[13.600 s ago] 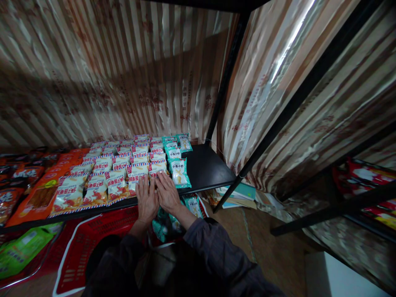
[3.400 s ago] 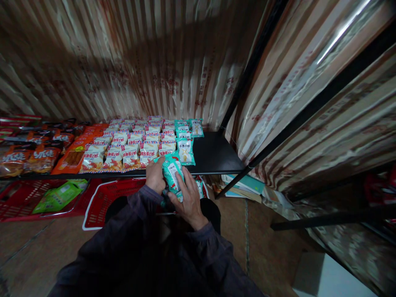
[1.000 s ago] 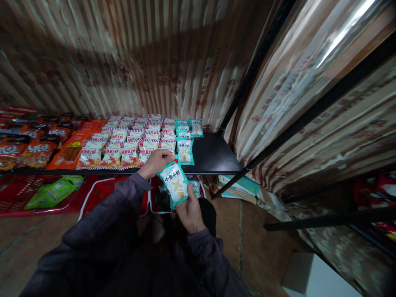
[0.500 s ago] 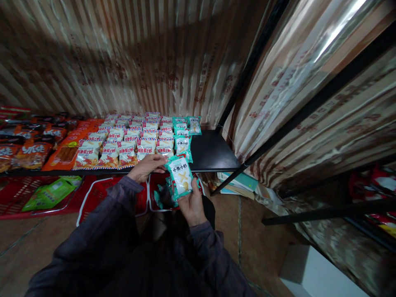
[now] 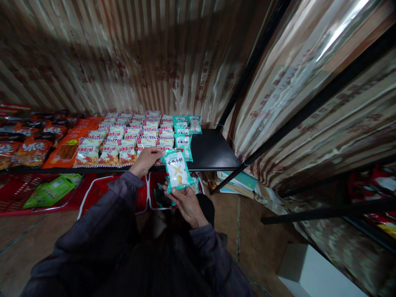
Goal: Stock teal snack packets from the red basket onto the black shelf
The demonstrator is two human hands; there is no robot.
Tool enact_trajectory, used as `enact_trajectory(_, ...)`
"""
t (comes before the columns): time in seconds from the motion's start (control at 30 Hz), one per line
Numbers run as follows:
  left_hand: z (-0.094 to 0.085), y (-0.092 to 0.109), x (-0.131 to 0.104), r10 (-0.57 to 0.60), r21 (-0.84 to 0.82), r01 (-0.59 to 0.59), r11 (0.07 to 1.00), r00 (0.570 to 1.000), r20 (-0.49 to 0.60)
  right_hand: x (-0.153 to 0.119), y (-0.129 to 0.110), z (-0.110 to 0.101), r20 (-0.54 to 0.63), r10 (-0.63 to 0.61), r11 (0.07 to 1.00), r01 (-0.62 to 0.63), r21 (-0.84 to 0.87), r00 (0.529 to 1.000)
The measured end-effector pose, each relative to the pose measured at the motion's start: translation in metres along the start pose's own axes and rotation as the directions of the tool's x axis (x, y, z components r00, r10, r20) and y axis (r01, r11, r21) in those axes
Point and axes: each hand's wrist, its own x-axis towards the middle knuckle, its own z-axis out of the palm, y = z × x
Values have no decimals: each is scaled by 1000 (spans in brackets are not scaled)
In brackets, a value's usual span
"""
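Teal-and-white glossy plastic packet [image 5: 177,169] gripped by left hand [image 5: 147,161] and right hand [image 5: 187,204], off the shelf.
Left hand pinches its upper corner, right its lower end, before the black flat shelf [image 5: 213,150]. Apparently done: a column of matching teal packets [image 5: 183,142] beside rows of white stripe-edged packets [image 5: 126,150]. Apparently outstanding: the held packet and loose teal packets [image 5: 194,185] in the white-rimmed red plastic basket [image 5: 161,209] below.

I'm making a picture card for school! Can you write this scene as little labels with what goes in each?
Left grip: pinches the upper left corner of the teal packet
Right grip: holds its bottom end
Shelf: black, with rows of white packets, then more teal packs to their right
Below: red baskets, the leftmost with green packaging
Behind: striped sheeting
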Motion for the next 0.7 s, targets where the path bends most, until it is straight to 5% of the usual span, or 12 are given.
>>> enact_trajectory(0.33,1,5,0,17,-95,-24,995,997,-69,5,9,-4,-104,-76,995,69,-72,992)
enact_trajectory(0.53,-2,4,0,46,-39,-48,998,997,-58,9,-6,-12,-345,-221,975,216,-53,912)
enact_trajectory(0.7,1,7,1,46,-32,-50,998,993,-111,13,-8,-21,-275,-240,971,226,-82,931)
